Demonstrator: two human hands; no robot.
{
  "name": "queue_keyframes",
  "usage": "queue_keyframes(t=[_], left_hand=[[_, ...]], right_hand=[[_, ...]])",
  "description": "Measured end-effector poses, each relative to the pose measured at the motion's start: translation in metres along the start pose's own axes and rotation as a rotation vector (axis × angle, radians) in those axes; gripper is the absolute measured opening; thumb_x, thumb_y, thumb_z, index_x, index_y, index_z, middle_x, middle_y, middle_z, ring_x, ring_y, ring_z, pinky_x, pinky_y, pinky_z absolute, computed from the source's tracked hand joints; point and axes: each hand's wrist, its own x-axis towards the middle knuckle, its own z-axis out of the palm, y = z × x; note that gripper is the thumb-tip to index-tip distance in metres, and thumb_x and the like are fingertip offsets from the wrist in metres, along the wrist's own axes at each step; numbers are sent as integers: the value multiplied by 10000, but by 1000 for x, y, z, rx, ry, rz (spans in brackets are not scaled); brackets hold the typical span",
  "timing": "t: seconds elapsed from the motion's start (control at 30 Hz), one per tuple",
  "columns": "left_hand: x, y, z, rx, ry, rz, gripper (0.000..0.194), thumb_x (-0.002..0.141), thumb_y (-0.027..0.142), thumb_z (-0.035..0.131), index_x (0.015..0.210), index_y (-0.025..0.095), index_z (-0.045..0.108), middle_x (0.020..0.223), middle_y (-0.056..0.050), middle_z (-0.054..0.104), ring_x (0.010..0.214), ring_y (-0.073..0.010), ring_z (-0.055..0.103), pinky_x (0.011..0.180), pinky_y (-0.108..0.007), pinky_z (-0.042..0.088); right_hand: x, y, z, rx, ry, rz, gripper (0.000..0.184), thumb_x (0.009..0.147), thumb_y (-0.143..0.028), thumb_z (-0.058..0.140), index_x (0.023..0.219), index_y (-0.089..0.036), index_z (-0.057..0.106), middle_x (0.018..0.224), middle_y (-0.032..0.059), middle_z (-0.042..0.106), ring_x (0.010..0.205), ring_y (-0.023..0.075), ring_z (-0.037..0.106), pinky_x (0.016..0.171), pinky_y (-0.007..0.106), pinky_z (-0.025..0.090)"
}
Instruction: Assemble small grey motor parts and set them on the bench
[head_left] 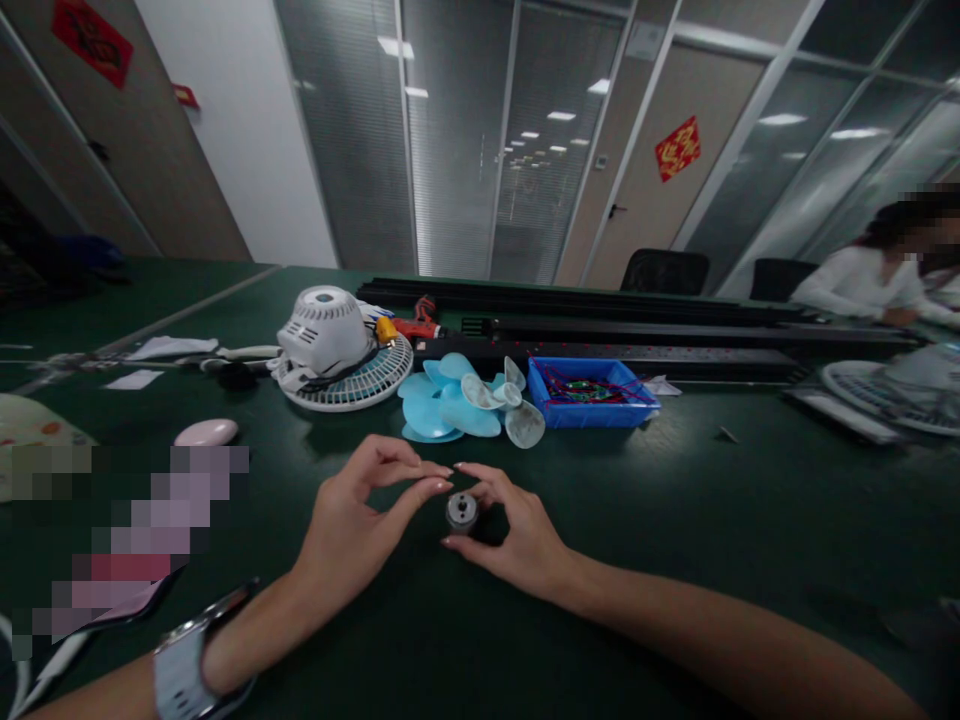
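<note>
In the head view, my right hand (517, 525) curves around a small round metal motor (462, 512). The motor stands with its end face up, showing a dark central hole and smaller holes beside it. My right thumb lies at its near side, and the fingers are behind and beside it. Just left of and above the motor, my left hand (356, 515) has thumb and index fingertips pinched together. Whatever is between them, if anything, is too small to make out. A watch (199, 650) with a pale strap is on my left wrist.
Beyond my hands are a white fan housing with its grille (330, 345), blue fan blades (450, 400), a grey fan blade (525, 425) and a blue bin (600, 413) of wires. A red power drill (420, 322) lies behind. Another person (862, 280) sits far right.
</note>
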Motion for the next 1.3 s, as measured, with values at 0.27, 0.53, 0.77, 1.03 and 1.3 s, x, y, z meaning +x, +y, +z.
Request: queue_keyframes(t=[0.27,0.53,0.77,1.03,1.3], left_hand=[[-11,-45,-2,92,-263,-114,406,836,406,610,1197,231,549,1035,-62,747,1037,-238,691,930,-420,535],[-11,-38,-6,59,-197,-202,395,898,449,482,1205,215,566,1071,-80,737,1033,-240,685,825,-367,550],[-10,-39,-7,55,-166,-234,312,905,418,448,1064,206,614,953,-56,742,920,-219,692,798,-330,527],[-12,-46,-5,32,-147,-238,298,911,428,437,1057,209,575,946,-56,722,920,-224,677,821,-354,508],[-13,-51,-4,-1,-116,-236,272,907,439,447,1023,215,549,907,-46,704,889,-223,672,806,-360,507]], right_hand=[[-1,-4,-3,76,10,22,757,754,-349,779,1399,-288,387,1052,21,692,965,201,675,885,409,549],[-55,44,-135,-355,623,258,785,749,-539,714,1381,-174,425,1028,117,703,888,262,706,818,425,568],[-136,113,-218,-702,835,562,844,693,-690,654,1347,-189,470,992,133,706,820,311,707,676,426,561],[-112,68,-183,-976,887,150,820,769,-558,675,1415,-137,395,1355,210,519,1223,380,523,995,579,430],[-12,-6,-56,-306,-46,-128,339,904,-305,620,1242,-281,623,1184,24,689,1111,178,634,948,358,506]])
